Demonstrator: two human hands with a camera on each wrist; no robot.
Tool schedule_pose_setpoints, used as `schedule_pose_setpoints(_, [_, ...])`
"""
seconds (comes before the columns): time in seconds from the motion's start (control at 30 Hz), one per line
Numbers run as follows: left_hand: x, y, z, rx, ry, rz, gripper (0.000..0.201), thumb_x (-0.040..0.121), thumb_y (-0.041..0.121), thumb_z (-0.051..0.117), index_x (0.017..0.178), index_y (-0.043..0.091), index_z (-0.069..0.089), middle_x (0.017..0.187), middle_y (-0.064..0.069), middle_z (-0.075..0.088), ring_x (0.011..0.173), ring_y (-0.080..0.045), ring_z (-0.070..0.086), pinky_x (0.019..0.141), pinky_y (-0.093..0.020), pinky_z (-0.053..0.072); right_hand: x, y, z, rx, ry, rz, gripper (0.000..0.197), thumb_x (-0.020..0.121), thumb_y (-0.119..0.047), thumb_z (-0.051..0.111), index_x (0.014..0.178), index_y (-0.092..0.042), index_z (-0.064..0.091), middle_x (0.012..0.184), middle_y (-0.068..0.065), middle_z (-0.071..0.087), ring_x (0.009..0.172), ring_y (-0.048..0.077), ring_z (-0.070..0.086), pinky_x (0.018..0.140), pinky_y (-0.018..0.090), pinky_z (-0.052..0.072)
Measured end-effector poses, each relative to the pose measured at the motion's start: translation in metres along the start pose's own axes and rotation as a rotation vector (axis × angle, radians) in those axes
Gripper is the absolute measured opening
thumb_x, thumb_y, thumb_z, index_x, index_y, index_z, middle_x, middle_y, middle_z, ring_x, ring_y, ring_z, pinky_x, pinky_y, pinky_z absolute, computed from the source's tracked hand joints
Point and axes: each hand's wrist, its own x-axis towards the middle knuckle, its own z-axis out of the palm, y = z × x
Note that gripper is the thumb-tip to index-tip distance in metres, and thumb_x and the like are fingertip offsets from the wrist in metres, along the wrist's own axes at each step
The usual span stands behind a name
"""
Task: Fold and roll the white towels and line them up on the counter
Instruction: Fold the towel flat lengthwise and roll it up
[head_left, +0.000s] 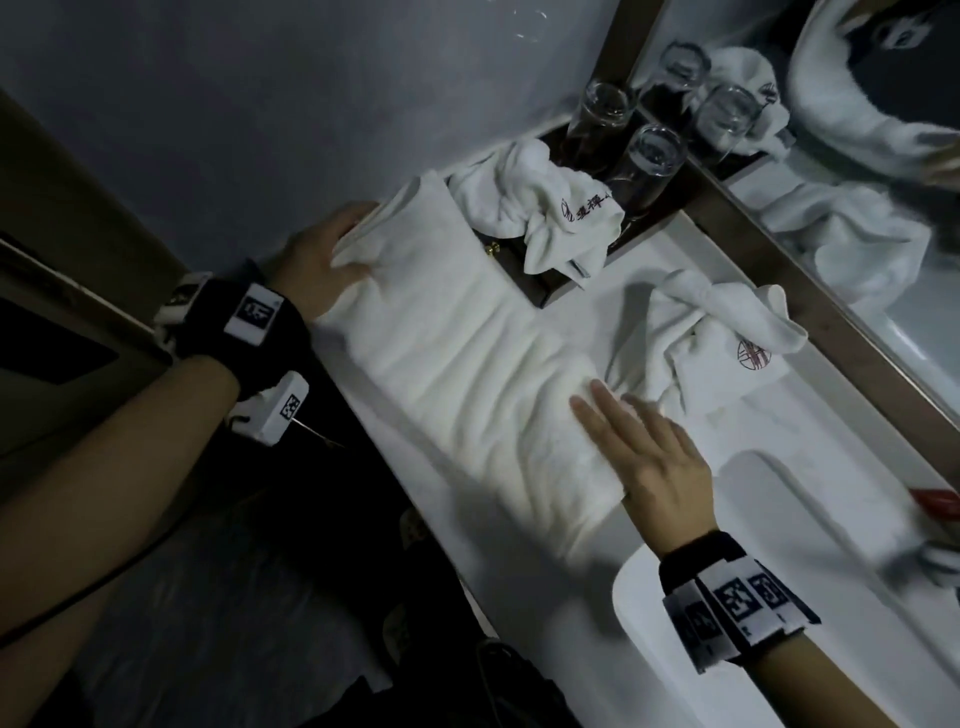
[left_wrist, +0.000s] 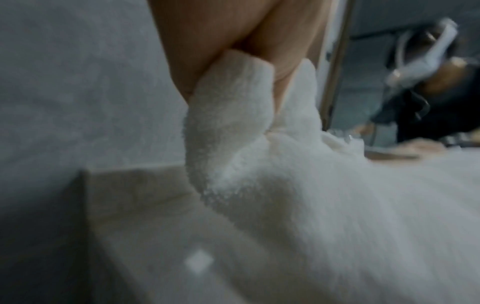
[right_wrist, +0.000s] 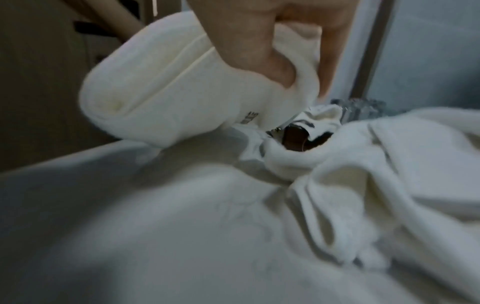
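A long white towel (head_left: 467, 353), folded into a strip, lies along the white counter (head_left: 810, 415). My left hand (head_left: 332, 254) grips its far left end by the wall; in the left wrist view the fingers (left_wrist: 182, 51) pinch a bunched corner of the towel (left_wrist: 285, 205). My right hand (head_left: 623, 431) holds the near end, fingers straight on top and thumb tucked under the edge. The right wrist view shows that end of the towel (right_wrist: 161, 82) folded over and lifted by the thumb (right_wrist: 249, 41). Two crumpled white towels with red logos lie by: one (head_left: 540, 208) on the tray, one (head_left: 717, 338) on the counter.
A dark wooden tray (head_left: 540, 296) at the back holds two tall glasses (head_left: 654, 156). A mirror (head_left: 857, 171) runs along the counter's right side. A white basin rim (head_left: 639, 597) sits under my right wrist. Something red (head_left: 940, 501) lies at the right edge. The grey wall closes the left end.
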Motion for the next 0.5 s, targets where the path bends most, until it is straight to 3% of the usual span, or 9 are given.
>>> schedule_pose_setpoints(0.07, [0.003,0.005,0.004,0.246,0.058,0.034,0.066,0.082,-0.002,0.059,0.141,0.012,0.032,0.144,-0.013,0.038,0.131,-0.026,0.037,0.106,-0.029,0.029,-0.003,-0.004,0.002,-0.065,0.118,-0.135,0.04,0.095,-0.001,0.037,0.125,-0.014,0.058,0.131,0.002,0.057,0.113,0.026,0.06,0.091,0.035,0.044])
schedule_pose_setpoints(0.17, [-0.014,0.015,0.025,0.472,-0.001,-0.03,0.083,0.076,0.001,0.061,0.146,0.012,0.018,0.148,-0.019,0.023,0.134,-0.036,0.026,0.112,-0.043,0.022,-0.013,-0.009,0.014,-0.031,0.095,-0.224,0.038,0.09,-0.001,0.039,0.113,-0.01,0.067,0.124,0.005,0.063,0.111,0.024,0.062,0.094,0.034,0.038])
schedule_pose_setpoints(0.23, [-0.042,0.025,0.047,0.456,-0.059,-0.054,0.078,0.077,0.006,0.061,0.144,0.01,0.022,0.146,-0.02,0.022,0.131,-0.037,0.027,0.11,-0.041,0.021,-0.017,-0.012,0.021,-0.008,0.01,-0.234,0.039,0.075,-0.008,0.045,0.103,-0.01,0.071,0.118,0.004,0.066,0.111,0.022,0.062,0.091,0.036,0.034])
schedule_pose_setpoints(0.3, [-0.08,0.036,0.072,0.42,-0.129,-0.033,0.073,0.077,0.013,0.061,0.142,0.009,0.027,0.145,-0.019,0.024,0.129,-0.035,0.029,0.107,-0.037,0.02,-0.017,-0.011,0.027,0.043,-0.044,-0.214,0.045,0.067,-0.011,0.044,0.103,-0.009,0.07,0.117,0.007,0.067,0.111,0.025,0.062,0.089,0.039,0.036])
schedule_pose_setpoints(0.4, [-0.136,0.054,0.111,0.369,-0.272,-0.026,0.075,0.077,0.026,0.058,0.142,0.012,0.024,0.147,-0.014,0.02,0.136,-0.031,0.021,0.11,-0.036,0.014,-0.017,-0.01,0.031,0.113,-0.091,-0.144,0.057,0.07,0.002,0.037,0.12,-0.009,0.062,0.124,0.011,0.062,0.11,0.027,0.062,0.087,0.036,0.051])
schedule_pose_setpoints(0.5, [-0.179,0.074,0.147,0.348,-0.394,0.01,0.086,0.076,0.037,0.058,0.145,0.01,0.015,0.152,-0.016,0.009,0.142,-0.031,0.008,0.117,-0.047,0.003,-0.018,-0.008,0.032,0.144,-0.144,-0.148,0.057,0.076,0.0,0.033,0.126,-0.013,0.057,0.127,0.01,0.06,0.112,0.028,0.061,0.087,0.039,0.052])
